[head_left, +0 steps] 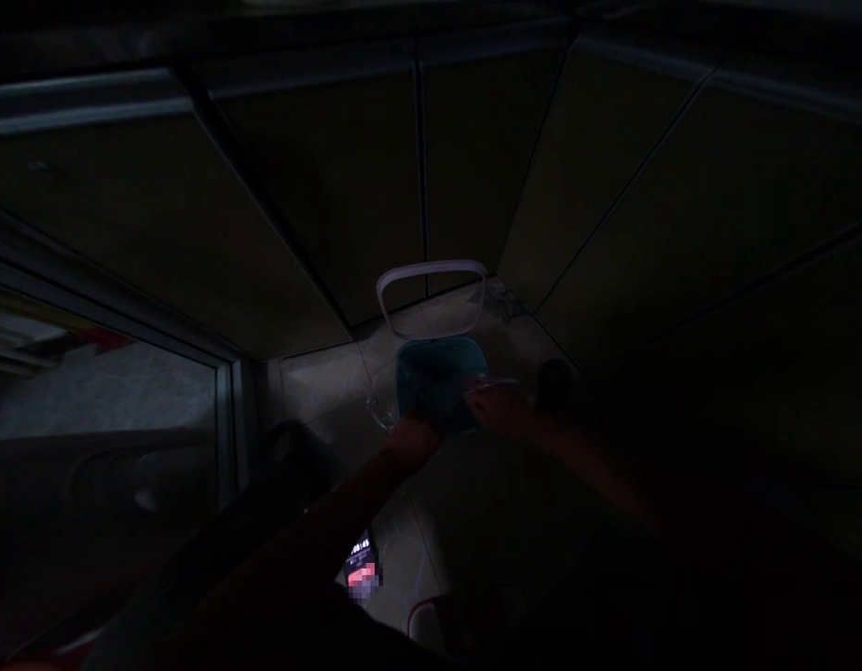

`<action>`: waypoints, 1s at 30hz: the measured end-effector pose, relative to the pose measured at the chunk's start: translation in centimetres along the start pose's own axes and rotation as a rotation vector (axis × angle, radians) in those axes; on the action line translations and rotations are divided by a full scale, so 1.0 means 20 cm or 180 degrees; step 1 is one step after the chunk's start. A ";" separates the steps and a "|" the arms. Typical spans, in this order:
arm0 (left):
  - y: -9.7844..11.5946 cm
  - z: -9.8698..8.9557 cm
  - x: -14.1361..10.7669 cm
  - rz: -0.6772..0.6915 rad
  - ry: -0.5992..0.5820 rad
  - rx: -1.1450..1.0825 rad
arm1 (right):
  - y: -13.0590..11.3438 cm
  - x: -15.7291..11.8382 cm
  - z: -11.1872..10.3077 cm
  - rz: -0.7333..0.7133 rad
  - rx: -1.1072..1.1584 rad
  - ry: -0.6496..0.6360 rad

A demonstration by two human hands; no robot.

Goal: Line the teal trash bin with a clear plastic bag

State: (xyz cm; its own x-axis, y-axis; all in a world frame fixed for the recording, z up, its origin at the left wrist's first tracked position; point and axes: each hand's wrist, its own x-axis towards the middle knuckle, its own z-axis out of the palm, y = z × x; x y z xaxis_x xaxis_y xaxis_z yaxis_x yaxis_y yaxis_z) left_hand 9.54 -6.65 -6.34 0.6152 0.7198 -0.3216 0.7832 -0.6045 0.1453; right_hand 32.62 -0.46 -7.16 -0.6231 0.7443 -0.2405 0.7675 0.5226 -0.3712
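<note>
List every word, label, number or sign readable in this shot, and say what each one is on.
"45", after blurred digits, like a clock time: on the lit screen; the rest of that screen is pixelated and unreadable.
Nothing readable on the teal bucket; the light is too dark to show any marking.

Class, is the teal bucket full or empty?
Cannot tell: the teal bucket is too dark inside, and the left hand and right hand cover its near side.
</note>
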 end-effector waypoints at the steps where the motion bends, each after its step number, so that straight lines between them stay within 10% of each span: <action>1: -0.01 0.00 0.00 0.0015 0.0050 -0.0036 | 0.04 0.03 -0.03 0.0101 -0.0006 0.0210; 10: -0.04 0.02 -0.04 0.0200 -0.0016 0.0212 | 0.34 0.40 -0.17 0.1059 0.0748 0.1094; 18: -0.04 0.05 -0.03 0.0331 0.0167 0.0237 | 0.26 0.39 -0.18 0.1824 0.1166 0.1756; 24: -0.03 0.07 -0.02 0.0272 0.0079 0.0149 | -0.08 0.22 0.08 0.0431 0.1162 0.1197; 30: 0.00 0.09 -0.02 0.0209 0.0112 0.0144 | -0.25 0.44 0.22 0.0124 0.0851 0.0929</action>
State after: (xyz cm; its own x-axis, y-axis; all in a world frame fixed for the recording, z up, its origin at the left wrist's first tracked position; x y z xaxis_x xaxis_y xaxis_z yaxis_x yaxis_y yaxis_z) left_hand 9.18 -7.49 -7.81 0.6686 0.6890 -0.2797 0.7366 -0.6651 0.1225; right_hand 22.71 1.62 -11.45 -0.4958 0.8684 -0.0084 0.6995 0.3936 -0.5965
